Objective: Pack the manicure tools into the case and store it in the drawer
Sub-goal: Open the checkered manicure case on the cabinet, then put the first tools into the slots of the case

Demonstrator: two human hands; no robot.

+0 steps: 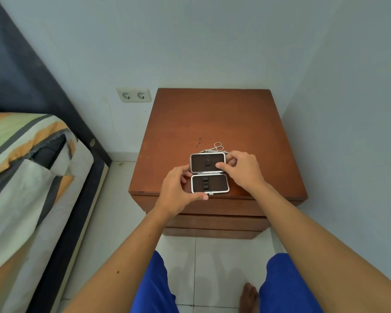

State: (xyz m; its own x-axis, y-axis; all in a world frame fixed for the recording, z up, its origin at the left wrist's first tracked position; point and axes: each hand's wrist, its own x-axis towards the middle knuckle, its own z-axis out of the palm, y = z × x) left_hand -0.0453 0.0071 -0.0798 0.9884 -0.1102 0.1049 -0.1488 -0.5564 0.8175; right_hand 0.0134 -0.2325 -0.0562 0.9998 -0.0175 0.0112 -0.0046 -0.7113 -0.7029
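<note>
Pale tiles and a bare corner framed the little wooden nightstand [217,123], a striped bed standing off to the left. Nearest to me, the left hand [178,188] was clamped on the near-left corner of the open case [209,173], thumb along its front edge and fingers curled round its left side. Just beyond, the right hand [239,169] was pinching the far half at its right edge, thumb lying on the dark lining, the other fingers hooked behind the rim. Both halves lay spread flat on the nightstand top, their elastic loops empty. Past the right hand's fingertips, touching or almost touching the far rim, lay the small scissors [218,146] with another steel tool [207,151]; how many more sat behind the hand I could not tell. Below the hands the drawers [214,222] were shut. By my reckoning the case was only being opened and steadied; next, one hand would have to let go, reach past the rim and slide a tool under a loop.
</note>
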